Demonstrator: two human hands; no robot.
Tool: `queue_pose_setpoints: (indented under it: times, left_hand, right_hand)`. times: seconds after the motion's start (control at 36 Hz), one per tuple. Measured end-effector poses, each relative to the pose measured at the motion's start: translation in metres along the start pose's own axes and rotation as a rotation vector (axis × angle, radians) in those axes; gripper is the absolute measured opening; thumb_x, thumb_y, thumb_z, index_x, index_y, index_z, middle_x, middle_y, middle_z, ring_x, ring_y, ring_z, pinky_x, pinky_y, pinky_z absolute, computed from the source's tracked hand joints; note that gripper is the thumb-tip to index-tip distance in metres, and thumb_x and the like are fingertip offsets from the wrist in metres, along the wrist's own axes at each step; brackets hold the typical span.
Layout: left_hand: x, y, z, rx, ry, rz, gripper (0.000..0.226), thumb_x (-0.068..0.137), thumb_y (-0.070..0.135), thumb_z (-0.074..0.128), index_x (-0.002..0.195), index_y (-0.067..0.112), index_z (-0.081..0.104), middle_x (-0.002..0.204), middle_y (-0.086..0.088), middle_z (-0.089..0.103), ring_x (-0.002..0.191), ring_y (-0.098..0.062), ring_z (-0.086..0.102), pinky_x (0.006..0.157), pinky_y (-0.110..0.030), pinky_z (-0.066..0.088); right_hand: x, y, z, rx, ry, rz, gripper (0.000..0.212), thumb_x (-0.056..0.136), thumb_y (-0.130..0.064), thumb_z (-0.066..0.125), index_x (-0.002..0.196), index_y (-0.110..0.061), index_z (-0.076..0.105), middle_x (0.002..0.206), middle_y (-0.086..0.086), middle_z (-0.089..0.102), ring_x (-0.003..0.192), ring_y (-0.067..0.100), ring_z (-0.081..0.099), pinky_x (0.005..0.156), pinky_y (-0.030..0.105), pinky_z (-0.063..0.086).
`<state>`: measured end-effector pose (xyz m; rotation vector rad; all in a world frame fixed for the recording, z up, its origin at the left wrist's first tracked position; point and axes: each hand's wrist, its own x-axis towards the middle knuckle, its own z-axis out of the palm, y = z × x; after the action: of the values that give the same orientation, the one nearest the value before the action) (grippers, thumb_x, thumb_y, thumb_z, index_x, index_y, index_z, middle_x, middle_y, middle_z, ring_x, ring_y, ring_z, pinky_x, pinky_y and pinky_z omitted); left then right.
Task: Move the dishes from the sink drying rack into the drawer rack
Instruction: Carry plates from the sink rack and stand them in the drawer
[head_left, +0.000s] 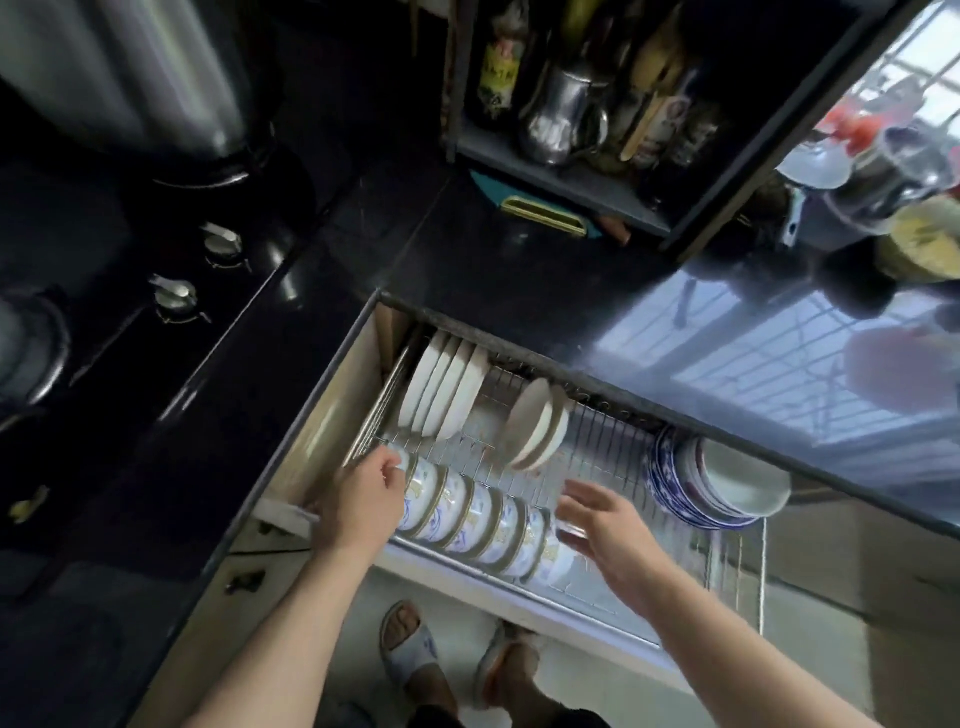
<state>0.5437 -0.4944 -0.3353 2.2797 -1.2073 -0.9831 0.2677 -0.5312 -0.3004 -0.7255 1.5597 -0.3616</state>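
Gripping: left hand (363, 493) pinches the end bowl of the bowl row (483, 514)
Right hand (602, 525): released, fingers straight at the row's other end

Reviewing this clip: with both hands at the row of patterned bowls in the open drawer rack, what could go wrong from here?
1. The left hand holds the end bowl of the patterned bowl row; the bowls stand on edge, packed together, so shifting one may tip or chip its neighbours.
2. The right hand hovers open at the row's other end, blurred; a quick push could knock bowls together.
3. The blue-and-white bowl stack leans at the drawer rack edge and might slide if jolted.
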Motion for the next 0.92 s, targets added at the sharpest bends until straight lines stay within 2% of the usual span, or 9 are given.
queue_pose_setpoints:
  times: [0.11,0.19,0.28,0.33,0.44,0.56,0.64,0.75,0.92]
  left_hand:
    - [-0.021,0.063,-0.005,0.018,-0.085,0.173,0.020,0.103,0.021,0.051,0.111,0.024,0.069,0.095,0.009,0.071,0.072,-0.009,0.062,0.061,-0.028,0.054]
    - [-0.047,0.121,-0.008,-0.039,-0.162,0.266,0.022,0.101,0.019,0.048,0.100,0.030,0.068,0.084,0.006,0.071,0.069,-0.016,0.066,0.064,-0.038,0.059]
    - [-0.081,0.176,-0.007,0.040,-0.256,0.348,0.020,0.098,0.024,0.046,0.094,0.030,0.065,0.077,0.004,0.068,0.064,-0.020,0.062,0.057,-0.033,0.050]
    - [-0.106,0.210,0.002,0.129,-0.314,0.403,0.016,0.096,0.024,0.049,0.091,0.030,0.064,0.082,0.006,0.069,0.076,-0.021,0.065,0.064,-0.030,0.049]
    - [-0.166,0.285,0.052,0.316,-0.385,0.573,0.018,0.095,0.025,0.055,0.105,0.032,0.069,0.106,0.003,0.073,0.103,-0.025,0.066,0.091,-0.036,0.052]
    - [-0.268,0.359,0.135,0.277,-0.507,0.778,0.018,0.098,0.023,0.055,0.109,0.026,0.068,0.103,0.004,0.070,0.093,-0.020,0.065,0.081,-0.031,0.048]
    - [-0.359,0.401,0.204,0.254,-0.641,0.908,0.015,0.099,0.022,0.054,0.106,0.029,0.065,0.102,0.006,0.071,0.089,-0.018,0.065,0.077,-0.030,0.047]
    - [-0.471,0.434,0.290,0.349,-0.830,1.109,0.012,0.099,0.031,0.053,0.100,0.037,0.063,0.098,0.014,0.070,0.074,-0.012,0.067,0.062,-0.028,0.053]
    - [-0.603,0.461,0.379,0.483,-0.984,1.283,0.014,0.097,0.030,0.054,0.104,0.037,0.064,0.098,0.013,0.069,0.083,-0.010,0.066,0.074,-0.026,0.054]
  right_hand:
    - [-0.038,0.001,-0.061,0.114,0.184,0.021,0.030,0.101,0.003,0.052,0.130,-0.005,0.059,0.121,0.015,0.065,0.108,0.029,0.066,0.080,0.034,0.057]
    - [-0.056,-0.006,-0.105,0.232,0.322,-0.013,0.027,0.101,0.008,0.047,0.121,0.000,0.063,0.107,0.018,0.069,0.089,0.027,0.069,0.078,0.037,0.058]
    - [-0.086,-0.009,-0.146,0.382,0.350,-0.096,0.022,0.099,0.007,0.050,0.115,0.001,0.064,0.092,0.013,0.070,0.073,0.021,0.070,0.065,0.030,0.059]
    - [-0.111,-0.005,-0.170,0.408,0.374,-0.161,0.016,0.097,0.004,0.057,0.110,-0.002,0.066,0.082,0.009,0.071,0.064,0.019,0.068,0.057,0.027,0.055]
    - [-0.173,0.023,-0.226,0.374,0.382,-0.279,0.013,0.096,-0.001,0.062,0.108,-0.003,0.068,0.090,0.014,0.070,0.070,0.020,0.067,0.068,0.032,0.056]
    - [-0.245,0.090,-0.308,0.256,0.470,-0.333,0.015,0.094,-0.007,0.059,0.098,-0.016,0.070,0.090,0.004,0.072,0.074,0.015,0.071,0.075,0.035,0.059]
    - [-0.308,0.153,-0.382,0.254,0.592,-0.318,0.017,0.094,-0.007,0.058,0.098,-0.019,0.070,0.092,0.002,0.071,0.072,0.010,0.070,0.066,0.026,0.055]
    - [-0.392,0.239,-0.467,0.401,0.918,-0.227,0.016,0.092,-0.009,0.058,0.092,-0.019,0.070,0.089,0.011,0.074,0.073,0.016,0.065,0.072,0.042,0.056]
    - [-0.492,0.352,-0.534,0.600,1.171,-0.125,0.015,0.098,-0.003,0.054,0.100,-0.008,0.068,0.094,0.007,0.070,0.074,0.016,0.064,0.078,0.037,0.057]
